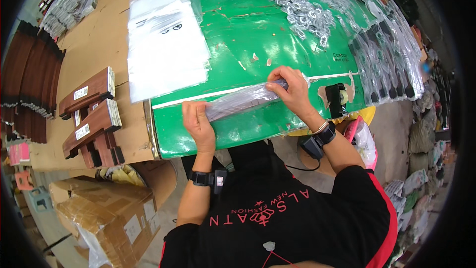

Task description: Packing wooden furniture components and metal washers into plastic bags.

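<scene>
Workshop: green worktable (pixel 233 34), stacked brown pieces (pixel 29 69), plastic bags (pixel 166 64), carton (pixel 106 213) (tape dispenser (pixel 336 104) too).

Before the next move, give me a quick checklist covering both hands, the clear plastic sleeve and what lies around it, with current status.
1. Left hand grips the left end of the clear plastic sleeve: ok.
2. Right hand grips its right end: ok.
3. Black tape dispenser lies near the right hand: ok.
4. Stack of plastic bags lies apart from the sleeve: ok.
5. Sleeve's contents identifiable: cannot tell.
</scene>
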### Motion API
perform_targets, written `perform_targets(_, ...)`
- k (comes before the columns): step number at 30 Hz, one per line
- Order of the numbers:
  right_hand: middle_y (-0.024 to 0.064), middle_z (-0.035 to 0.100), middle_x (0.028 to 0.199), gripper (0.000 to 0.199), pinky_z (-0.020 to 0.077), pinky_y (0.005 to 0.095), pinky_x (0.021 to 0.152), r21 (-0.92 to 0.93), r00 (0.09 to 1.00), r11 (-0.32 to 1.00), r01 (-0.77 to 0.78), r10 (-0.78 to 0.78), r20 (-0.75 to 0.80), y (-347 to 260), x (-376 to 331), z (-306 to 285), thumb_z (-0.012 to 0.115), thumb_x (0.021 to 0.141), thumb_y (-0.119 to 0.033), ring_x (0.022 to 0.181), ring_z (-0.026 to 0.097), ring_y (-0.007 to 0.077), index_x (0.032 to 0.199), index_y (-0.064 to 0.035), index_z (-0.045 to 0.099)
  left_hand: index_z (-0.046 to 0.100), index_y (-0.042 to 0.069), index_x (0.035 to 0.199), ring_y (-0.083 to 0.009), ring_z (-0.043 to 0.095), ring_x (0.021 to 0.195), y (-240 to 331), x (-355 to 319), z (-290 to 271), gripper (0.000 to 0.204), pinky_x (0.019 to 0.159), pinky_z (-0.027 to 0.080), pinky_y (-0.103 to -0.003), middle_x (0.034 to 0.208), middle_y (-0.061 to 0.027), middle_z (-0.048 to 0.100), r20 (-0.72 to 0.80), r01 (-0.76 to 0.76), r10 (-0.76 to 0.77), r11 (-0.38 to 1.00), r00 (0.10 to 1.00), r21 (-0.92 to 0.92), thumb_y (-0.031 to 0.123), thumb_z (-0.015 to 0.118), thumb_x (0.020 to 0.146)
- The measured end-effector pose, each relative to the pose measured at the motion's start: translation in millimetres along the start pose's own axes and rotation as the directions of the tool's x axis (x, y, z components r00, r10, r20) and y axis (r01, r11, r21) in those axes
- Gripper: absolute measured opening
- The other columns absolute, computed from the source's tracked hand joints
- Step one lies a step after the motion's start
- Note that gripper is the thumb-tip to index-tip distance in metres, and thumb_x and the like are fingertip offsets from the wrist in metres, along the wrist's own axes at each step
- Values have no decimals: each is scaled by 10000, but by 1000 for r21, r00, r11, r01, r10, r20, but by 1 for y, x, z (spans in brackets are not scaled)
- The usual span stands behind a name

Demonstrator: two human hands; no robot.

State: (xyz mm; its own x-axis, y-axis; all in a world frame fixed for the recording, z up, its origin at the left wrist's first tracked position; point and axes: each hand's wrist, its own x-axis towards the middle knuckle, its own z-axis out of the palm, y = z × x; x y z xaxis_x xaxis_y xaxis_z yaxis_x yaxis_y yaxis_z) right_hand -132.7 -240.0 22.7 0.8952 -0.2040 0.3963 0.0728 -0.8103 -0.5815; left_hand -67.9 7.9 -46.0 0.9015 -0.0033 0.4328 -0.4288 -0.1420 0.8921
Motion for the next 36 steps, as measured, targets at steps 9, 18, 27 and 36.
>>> perform_targets(9, 13, 590, 790, 84, 385, 365, 750, -22, 991, 993, 115, -113, 77, 8, -3, -2, 721, 863, -224, 813, 578, 221, 844, -142, 722, 671, 38, 1221, -147, 554, 870, 7, 5, -13, 249, 802, 449, -277, 930, -65, 598, 67, 260, -252, 942, 965, -210, 78, 552, 1006)
perform_targets(18, 20, 593, 799, 96, 388, 385, 749, -72, 991, 989, 132, -132, 6, 15, 1, 1, 721, 867, -238, 837, 582, 236, 853, -143, 725, 406, 157, 1545, -338, 453, 1363, 94, 23, 26, 790, 1136, 305, -533, 1485, -132, 496, 473, -593, 383, 660, 793, 460, 266, 748, 841)
perform_targets(27, 11, 615, 860, 106, 381, 383, 761, -96, 993, 988, 118, -120, -14, 12, -10, 12, 723, 869, -279, 852, 583, 233, 865, -173, 720, 303, 146, 1595, -301, 581, 1081, 39, 31, 25, 1020, 900, 450, -423, 1185, -106, 585, 858, -672, 126, 682, 498, 290, 330, 827, 739)
perform_targets(36, -13, 640, 868, 115, 376, 381, 755, -43, 995, 994, 99, -99, 10, 12, -7, 17, 725, 871, -292, 865, 602, 204, 860, -179, 742, 337, 129, 1580, -326, 594, 1013, 28, 38, 16, 916, 831, 493, -443, 1070, -129, 599, 828, -603, 140, 752, 543, 268, 452, 742, 826)
